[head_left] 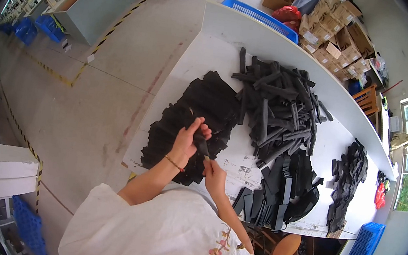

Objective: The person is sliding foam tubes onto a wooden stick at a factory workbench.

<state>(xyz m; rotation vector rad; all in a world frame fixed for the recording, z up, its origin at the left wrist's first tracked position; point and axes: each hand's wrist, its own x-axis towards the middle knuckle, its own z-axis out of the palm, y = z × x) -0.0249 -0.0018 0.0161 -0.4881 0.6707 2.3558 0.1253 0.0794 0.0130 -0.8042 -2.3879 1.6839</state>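
Observation:
My left hand, with a bracelet at the wrist, is closed round a dark, narrow piece of black material. The lower end of that piece runs down to my right hand, whose fingers are pinched together on it. A small tan part shows at the right fingertips; I cannot make out what it is. Both hands are over a broad spread of flat black pieces, overlapping in rows on the white table. Right of this spread lies a heap of black rolled or folded strips.
Stacked flat black pieces and a curved black item lie near the table's front edge. More black pieces are farther right. A raised white board borders the far side; cardboard boxes and a blue basket stand behind.

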